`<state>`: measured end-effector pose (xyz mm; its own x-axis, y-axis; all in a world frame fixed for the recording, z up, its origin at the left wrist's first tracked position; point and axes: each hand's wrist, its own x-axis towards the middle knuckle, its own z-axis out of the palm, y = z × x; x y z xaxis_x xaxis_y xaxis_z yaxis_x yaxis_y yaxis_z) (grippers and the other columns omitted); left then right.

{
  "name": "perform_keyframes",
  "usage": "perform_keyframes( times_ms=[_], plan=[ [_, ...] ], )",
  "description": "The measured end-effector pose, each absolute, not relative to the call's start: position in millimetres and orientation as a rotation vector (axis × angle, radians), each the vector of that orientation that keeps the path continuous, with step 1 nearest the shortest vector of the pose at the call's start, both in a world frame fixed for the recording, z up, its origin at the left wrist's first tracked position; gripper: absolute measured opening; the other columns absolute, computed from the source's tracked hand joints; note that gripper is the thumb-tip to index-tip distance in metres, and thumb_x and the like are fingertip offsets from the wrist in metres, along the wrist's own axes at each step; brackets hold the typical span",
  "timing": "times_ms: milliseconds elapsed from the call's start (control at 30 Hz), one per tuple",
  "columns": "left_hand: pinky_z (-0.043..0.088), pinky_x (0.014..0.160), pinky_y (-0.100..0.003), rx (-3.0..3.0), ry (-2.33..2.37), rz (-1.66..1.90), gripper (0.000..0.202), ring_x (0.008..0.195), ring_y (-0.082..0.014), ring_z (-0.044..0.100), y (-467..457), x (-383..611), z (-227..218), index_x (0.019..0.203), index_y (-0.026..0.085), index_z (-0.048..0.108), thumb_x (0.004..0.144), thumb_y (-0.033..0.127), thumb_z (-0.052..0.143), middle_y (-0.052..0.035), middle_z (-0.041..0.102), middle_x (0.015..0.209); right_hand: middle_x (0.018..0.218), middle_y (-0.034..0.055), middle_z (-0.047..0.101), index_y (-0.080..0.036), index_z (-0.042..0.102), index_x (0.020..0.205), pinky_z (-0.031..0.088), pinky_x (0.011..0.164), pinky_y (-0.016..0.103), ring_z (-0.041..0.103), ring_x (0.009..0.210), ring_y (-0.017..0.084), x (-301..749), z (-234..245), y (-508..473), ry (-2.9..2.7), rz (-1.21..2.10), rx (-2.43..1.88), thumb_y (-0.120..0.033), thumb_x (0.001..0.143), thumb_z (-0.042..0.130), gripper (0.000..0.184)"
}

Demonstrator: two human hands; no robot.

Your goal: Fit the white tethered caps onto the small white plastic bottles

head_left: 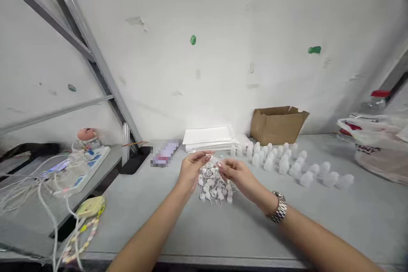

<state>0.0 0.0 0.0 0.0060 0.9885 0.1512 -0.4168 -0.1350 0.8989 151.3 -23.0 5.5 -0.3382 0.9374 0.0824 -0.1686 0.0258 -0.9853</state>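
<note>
Between my fingertips is a small white plastic piece [213,160], too blurred to tell whether it is a cap or a little bottle. My left hand [190,172] pinches it from the left, thumb and fingers together. From the other side, my right hand [237,174] closes its fingertips on the same piece. Just beneath both hands lies a loose pile of small white plastic caps and ring-shaped parts [217,190], partly hidden by the fingers. Off to the right, several small white translucent bottles [284,165] stand in uneven rows.
Behind the hands lies a stack of white sheets or trays [208,137]. An open cardboard box [276,126] stands by the wall, with a plastic bag [379,148] far right. At left are a phone [166,153], a power strip [87,170], cables and a yellow case [91,207].
</note>
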Motion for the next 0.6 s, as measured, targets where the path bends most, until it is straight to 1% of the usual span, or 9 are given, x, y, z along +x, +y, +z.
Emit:
perform_keyframes(
  times_ms=[67, 133, 200, 267, 333, 400, 500, 600],
  plan=[
    [0.042, 0.082, -0.028, 0.988, 0.791, 1.479, 0.015, 0.082, -0.0154, 0.061, -0.4, 0.7, 0.4, 0.067, 0.017, 0.070, 0.054, 0.021, 0.077, -0.0031, 0.072, 0.076, 0.052, -0.0050, 0.045, -0.016, 0.049, 0.061, 0.030, 0.048, 0.024, 0.038, 0.047, 0.008, 150.4, 4.7, -22.0, -1.402, 1.497, -0.868, -0.050, 0.072, 0.060, 0.037],
    [0.041, 0.083, -0.029, 0.957, 0.795, 1.486, 0.016, 0.081, -0.0160, 0.062, -1.0, 1.9, 0.6, 0.068, 0.016, 0.070, 0.054, 0.021, 0.077, -0.0037, 0.072, 0.075, 0.054, -0.0033, 0.049, -0.017, 0.050, 0.062, 0.032, 0.049, 0.025, 0.041, 0.048, 0.009, 149.5, 2.0, -21.5, -1.476, 1.382, -0.915, -0.051, 0.075, 0.056, 0.037],
    [0.041, 0.085, -0.030, 0.912, 0.798, 1.476, 0.017, 0.081, -0.0164, 0.062, -1.9, 3.6, 0.4, 0.067, 0.015, 0.070, 0.053, 0.022, 0.077, -0.0043, 0.072, 0.074, 0.059, -0.0006, 0.054, -0.018, 0.051, 0.066, 0.036, 0.052, 0.026, 0.047, 0.053, 0.012, 148.8, -3.3, -21.8, -1.569, 1.112, -1.011, -0.048, 0.079, 0.052, 0.033],
    [0.041, 0.084, -0.030, 0.842, 0.803, 1.465, 0.018, 0.079, -0.0161, 0.062, -2.9, 5.4, -0.2, 0.065, 0.014, 0.070, 0.052, 0.022, 0.078, -0.0044, 0.071, 0.073, 0.066, 0.0016, 0.056, -0.018, 0.052, 0.073, 0.039, 0.057, 0.028, 0.049, 0.060, 0.014, 148.3, -10.4, -22.6, -1.656, 0.776, -1.066, -0.041, 0.083, 0.050, 0.025],
    [0.042, 0.083, -0.029, 0.762, 0.816, 1.459, 0.019, 0.076, -0.0151, 0.062, -3.7, 6.8, -1.1, 0.064, 0.013, 0.070, 0.050, 0.022, 0.079, -0.0043, 0.071, 0.072, 0.073, 0.0036, 0.056, -0.018, 0.053, 0.083, 0.041, 0.062, 0.030, 0.049, 0.066, 0.016, 148.1, -17.5, -22.8, -1.750, 0.461, -1.048, -0.034, 0.085, 0.050, 0.017],
    [0.042, 0.082, -0.028, 0.705, 0.823, 1.456, 0.020, 0.072, -0.0138, 0.062, -3.9, 7.4, -1.9, 0.064, 0.013, 0.070, 0.049, 0.022, 0.079, -0.0041, 0.071, 0.071, 0.077, 0.0053, 0.055, -0.017, 0.052, 0.091, 0.042, 0.065, 0.032, 0.049, 0.070, 0.018, 148.4, -22.8, -22.3, -1.824, 0.224, -0.999, -0.029, 0.086, 0.049, 0.014],
    [0.042, 0.080, -0.028, 0.695, 0.809, 1.450, 0.020, 0.072, -0.0137, 0.062, -3.4, 6.9, -2.4, 0.064, 0.014, 0.070, 0.048, 0.022, 0.080, -0.0039, 0.071, 0.071, 0.078, 0.0064, 0.054, -0.016, 0.051, 0.096, 0.043, 0.065, 0.033, 0.049, 0.073, 0.019, 149.2, -25.7, -21.2, -1.861, 0.068, -0.951, -0.024, 0.087, 0.046, 0.013],
    [0.041, 0.084, -0.029, 0.783, 0.800, 1.441, 0.019, 0.080, -0.0167, 0.062, -2.8, 5.1, -1.7, 0.064, 0.014, 0.070, 0.049, 0.022, 0.079, -0.0045, 0.071, 0.074, 0.076, 0.0059, 0.055, -0.017, 0.052, 0.095, 0.042, 0.065, 0.033, 0.049, 0.072, 0.019, 149.7, -23.7, -22.7, -1.851, 0.061, -0.930, -0.025, 0.087, 0.046, 0.012]
  ],
)
